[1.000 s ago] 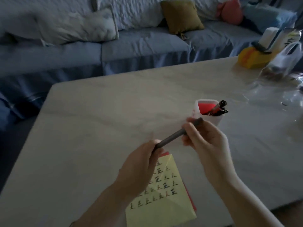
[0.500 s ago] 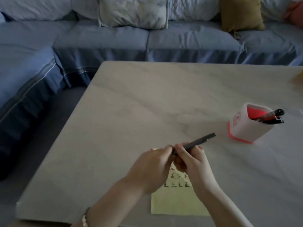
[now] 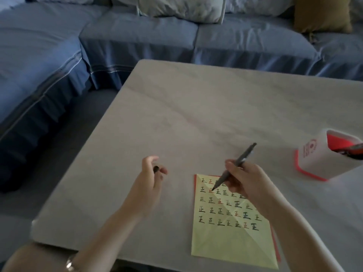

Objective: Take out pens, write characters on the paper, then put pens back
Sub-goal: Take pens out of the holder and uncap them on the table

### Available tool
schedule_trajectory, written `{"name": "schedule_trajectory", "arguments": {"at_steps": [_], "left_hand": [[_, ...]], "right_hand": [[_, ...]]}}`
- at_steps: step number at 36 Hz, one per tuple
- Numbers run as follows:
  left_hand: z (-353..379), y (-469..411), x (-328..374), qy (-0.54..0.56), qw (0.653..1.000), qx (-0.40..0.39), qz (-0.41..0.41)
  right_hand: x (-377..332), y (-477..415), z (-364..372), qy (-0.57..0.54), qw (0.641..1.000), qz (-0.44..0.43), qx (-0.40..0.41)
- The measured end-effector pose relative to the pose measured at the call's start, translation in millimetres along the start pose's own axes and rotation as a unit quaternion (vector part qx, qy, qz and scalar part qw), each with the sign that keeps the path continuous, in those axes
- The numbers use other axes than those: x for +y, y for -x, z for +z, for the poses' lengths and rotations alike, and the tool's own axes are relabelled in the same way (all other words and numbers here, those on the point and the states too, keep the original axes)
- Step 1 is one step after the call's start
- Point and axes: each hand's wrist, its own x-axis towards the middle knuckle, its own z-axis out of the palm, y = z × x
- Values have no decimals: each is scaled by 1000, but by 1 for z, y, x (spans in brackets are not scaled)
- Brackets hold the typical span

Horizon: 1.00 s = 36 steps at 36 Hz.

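Right hand: the right hand [image 3: 247, 180] is gripping a slim dark grey pen [image 3: 233, 166] in a writing hold, fingers wrapped around the lower half of the barrel.
Pen: its tip is pointing toward 7 o'clock and its back end toward 1 o'clock; the tip is hovering over or touching the second row of characters, which of the two I cannot tell.
Left hand: the left hand [image 3: 152, 176] is pinching a small dark pen cap [image 3: 156, 169] between thumb and fingers, and is hanging above the bench at 9 o'clock from the right hand, well apart from it.
Paper: a pale yellow square sheet of paper [image 3: 231, 238] with diagonal creases is lying flat at 6 o'clock from the right hand, covered in rows of black and red characters, with a red sheet edge showing underneath.
Holder: a white pen holder with red rim and lining [image 3: 322, 158] is standing at 3 o'clock from the right hand, with more pens inside.
Bench: the pale grey marbled bench [image 3: 196, 114] is carrying everything.
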Motion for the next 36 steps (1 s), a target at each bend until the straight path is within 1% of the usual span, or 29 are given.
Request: {"name": "schedule_trajectory", "arguments": {"at_steps": [2, 5, 7, 12, 15, 19, 24, 29, 33, 36], "left_hand": [[-5, 2, -14, 55, 998, 32, -30], [-10, 1, -27, 106, 987, 90, -85], [-13, 1, -30, 104, 982, 119, -101], [-17, 0, -34, 22, 983, 151, -103], [-15, -4, -39, -17, 979, 174, -104], [-7, -10, -38, -54, 979, 153, -119], [4, -20, -34, -106, 978, 156, -94], [10, -26, -32, -158, 974, 146, -70], [8, -24, -30, -214, 966, 131, -62], [6, -22, -18, -260, 956, 135, -19]], "right_hand": [[2, -13, 12, 122, 991, -16, -46], [8, -28, 45, 270, 957, -78, -68], [13, -35, 70, 313, 941, -108, -73], [18, -48, 123, 368, 917, -135, -77], [23, -58, 141, 383, 911, -144, -56], [25, -65, 143, 412, 899, -145, -27], [25, -61, 128, 361, 921, -144, -15], [25, -42, 99, 309, 940, -146, 0], [29, -23, 60, 302, 943, -140, 6], [27, -10, 21, 302, 945, -125, 28]]}}
